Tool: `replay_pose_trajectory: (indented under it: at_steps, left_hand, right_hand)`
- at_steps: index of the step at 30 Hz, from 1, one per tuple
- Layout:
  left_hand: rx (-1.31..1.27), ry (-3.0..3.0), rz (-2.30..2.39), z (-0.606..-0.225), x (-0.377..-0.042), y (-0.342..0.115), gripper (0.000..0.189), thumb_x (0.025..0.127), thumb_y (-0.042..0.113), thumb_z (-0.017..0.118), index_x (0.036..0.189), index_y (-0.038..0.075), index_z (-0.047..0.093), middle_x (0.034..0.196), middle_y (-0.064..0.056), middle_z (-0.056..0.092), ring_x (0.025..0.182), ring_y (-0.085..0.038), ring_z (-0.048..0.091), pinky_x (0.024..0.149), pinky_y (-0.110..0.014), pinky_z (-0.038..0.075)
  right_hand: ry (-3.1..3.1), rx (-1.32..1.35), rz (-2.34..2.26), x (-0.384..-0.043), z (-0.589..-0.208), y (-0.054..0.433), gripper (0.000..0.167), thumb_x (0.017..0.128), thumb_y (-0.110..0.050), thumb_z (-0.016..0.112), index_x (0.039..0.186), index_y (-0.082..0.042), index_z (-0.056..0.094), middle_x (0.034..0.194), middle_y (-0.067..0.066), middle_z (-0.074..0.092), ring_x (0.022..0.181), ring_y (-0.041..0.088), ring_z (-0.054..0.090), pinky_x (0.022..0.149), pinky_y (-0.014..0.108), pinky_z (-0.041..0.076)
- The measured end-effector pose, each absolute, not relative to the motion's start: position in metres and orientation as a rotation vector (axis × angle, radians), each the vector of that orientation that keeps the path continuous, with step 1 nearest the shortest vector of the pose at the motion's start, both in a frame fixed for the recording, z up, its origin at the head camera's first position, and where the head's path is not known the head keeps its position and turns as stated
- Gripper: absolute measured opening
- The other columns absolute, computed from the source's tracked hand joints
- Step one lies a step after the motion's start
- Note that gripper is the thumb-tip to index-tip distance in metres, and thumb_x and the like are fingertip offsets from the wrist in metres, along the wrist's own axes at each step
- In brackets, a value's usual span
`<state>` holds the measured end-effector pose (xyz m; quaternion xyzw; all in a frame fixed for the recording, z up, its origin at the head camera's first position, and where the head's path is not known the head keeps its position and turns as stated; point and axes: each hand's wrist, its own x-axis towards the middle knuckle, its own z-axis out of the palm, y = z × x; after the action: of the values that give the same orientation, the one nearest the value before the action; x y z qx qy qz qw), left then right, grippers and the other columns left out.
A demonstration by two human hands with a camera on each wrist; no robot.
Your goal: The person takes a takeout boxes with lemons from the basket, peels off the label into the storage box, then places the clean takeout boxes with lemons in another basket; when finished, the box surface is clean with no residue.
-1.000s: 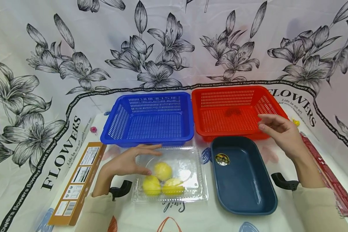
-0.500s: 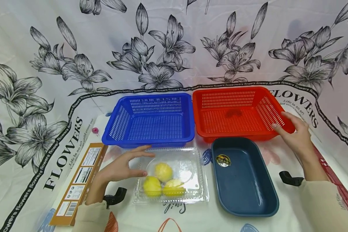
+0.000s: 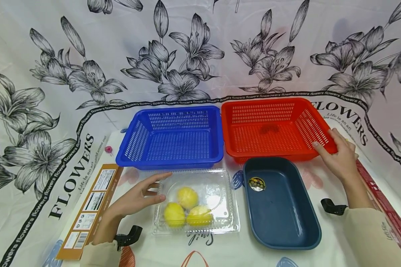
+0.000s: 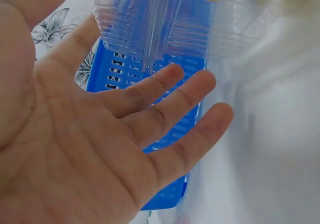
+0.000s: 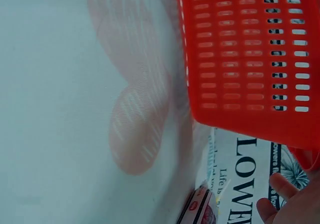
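My right hand (image 3: 342,157) is at the right front corner of the red basket (image 3: 269,152). Its thumb lies over the rim on the inner side and the other fingers are outside, pinching the edge. Part of that hand (image 5: 297,204) shows in the right wrist view with loosely bent fingers below the basket wall; the thumb is hidden there. My left hand (image 3: 133,198) hovers at the left side of a clear plastic clamshell box (image 3: 217,185), fingers spread and palm bare in the left wrist view. Several round yellow fruits (image 3: 188,197) lie inside the closed box.
A blue basket (image 3: 170,162) stands left of the red one, behind the clear box. Between the box and my right forearm lies a dark blue tray (image 3: 280,207). A long brown carton (image 3: 90,211) is at the left, and a red package (image 3: 387,215) at the right.
My right hand has moved right, from above the red basket's front edge to its right corner, and has stayed there. My left hand has drawn back a little to the left from the clear box.
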<state>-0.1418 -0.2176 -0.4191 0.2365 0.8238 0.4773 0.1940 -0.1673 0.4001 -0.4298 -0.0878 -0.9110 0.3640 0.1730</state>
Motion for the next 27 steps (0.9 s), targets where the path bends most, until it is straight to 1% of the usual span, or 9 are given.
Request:
replay_pose_trajectory:
  at_steps: [3, 7, 10, 13, 16, 18, 21, 24, 27]
  left_hand:
    - [0.637, 2.305, 1.338, -0.420, -0.140, -0.218, 0.060, 0.100, 0.020, 0.066, 0.155, 0.021, 0.043, 0.160, -0.014, 0.040, 0.127, -0.043, 0.051, 0.096, -0.048, 0.052]
    - [0.628, 2.301, 1.349, -0.422, -0.139, -0.217, 0.059, 0.100, 0.019, 0.065, 0.154, 0.015, 0.044, 0.147, -0.019, 0.048, 0.106, -0.030, 0.056, 0.079, -0.033, 0.054]
    - [0.619, 2.289, 1.384, -0.421, -0.141, -0.215, 0.059, 0.099, 0.018, 0.066, 0.154, 0.015, 0.044, 0.140, -0.020, 0.049, 0.086, -0.019, 0.057, 0.071, -0.030, 0.053]
    - [0.587, 2.246, 1.426, -0.419, -0.142, -0.212, 0.060, 0.099, 0.018, 0.067, 0.154, 0.015, 0.044, 0.139, -0.023, 0.046, 0.068, -0.009, 0.051, 0.065, -0.030, 0.051]
    - [0.549, 2.200, 1.454, -0.416, -0.143, -0.210, 0.063, 0.097, 0.017, 0.069, 0.155, 0.015, 0.043, 0.141, -0.026, 0.044, 0.058, -0.009, 0.045, 0.062, -0.031, 0.051]
    - [0.539, 2.181, 1.464, -0.415, -0.144, -0.210, 0.064, 0.097, 0.017, 0.070, 0.155, 0.014, 0.043, 0.141, -0.027, 0.043, 0.055, -0.010, 0.044, 0.063, -0.031, 0.053]
    - [0.542, 2.166, 1.479, -0.414, -0.143, -0.211, 0.064, 0.096, 0.015, 0.070, 0.154, 0.014, 0.044, 0.143, -0.028, 0.043, 0.055, -0.012, 0.052, 0.066, -0.031, 0.057]
    - [0.558, 2.157, 1.489, -0.412, -0.144, -0.212, 0.063, 0.096, 0.013, 0.071, 0.153, 0.016, 0.045, 0.148, -0.028, 0.042, 0.059, -0.013, 0.062, 0.070, -0.031, 0.059]
    - [0.566, 2.165, 1.479, -0.410, -0.145, -0.214, 0.062, 0.095, 0.014, 0.072, 0.152, 0.020, 0.048, 0.154, -0.024, 0.040, 0.065, -0.013, 0.067, 0.073, -0.030, 0.060]
  right_hand:
    - [-2.579, -0.243, 1.026, -0.168, -0.430, 0.400, 0.076, 0.100, -0.042, 0.056, 0.160, -0.006, 0.028, 0.171, 0.010, 0.019, 0.144, 0.053, 0.021, 0.097, 0.073, 0.015]
    - [-2.570, -0.240, 1.049, -0.168, -0.431, 0.400, 0.076, 0.100, -0.042, 0.056, 0.161, -0.007, 0.028, 0.171, 0.008, 0.018, 0.145, 0.055, 0.021, 0.102, 0.076, 0.015]
    - [-2.549, -0.249, 1.096, -0.166, -0.431, 0.402, 0.076, 0.099, -0.041, 0.057, 0.161, -0.009, 0.027, 0.172, 0.008, 0.017, 0.149, 0.054, 0.017, 0.111, 0.078, 0.012]
    - [-2.527, -0.254, 1.145, -0.165, -0.431, 0.404, 0.075, 0.099, -0.039, 0.057, 0.161, -0.010, 0.027, 0.172, 0.007, 0.016, 0.152, 0.052, 0.013, 0.116, 0.078, 0.011]
    - [-2.520, -0.250, 1.174, -0.164, -0.432, 0.405, 0.076, 0.099, -0.039, 0.058, 0.162, -0.010, 0.026, 0.172, 0.007, 0.015, 0.154, 0.051, 0.011, 0.118, 0.077, 0.010]
    - [-2.515, -0.241, 1.194, -0.165, -0.433, 0.405, 0.076, 0.099, -0.039, 0.058, 0.162, -0.010, 0.026, 0.172, 0.007, 0.015, 0.155, 0.049, 0.010, 0.119, 0.075, 0.009]
    - [-2.510, -0.227, 1.222, -0.166, -0.434, 0.403, 0.077, 0.099, -0.039, 0.059, 0.162, -0.010, 0.026, 0.172, 0.008, 0.015, 0.157, 0.045, 0.010, 0.122, 0.072, 0.008]
    - [-2.503, -0.225, 1.233, -0.166, -0.434, 0.403, 0.077, 0.098, -0.038, 0.059, 0.161, -0.009, 0.027, 0.172, 0.009, 0.016, 0.157, 0.042, 0.011, 0.123, 0.070, 0.011]
    - [-2.505, -0.232, 1.226, -0.167, -0.435, 0.403, 0.077, 0.098, -0.039, 0.059, 0.162, -0.009, 0.026, 0.172, 0.009, 0.016, 0.157, 0.045, 0.011, 0.121, 0.072, 0.011]
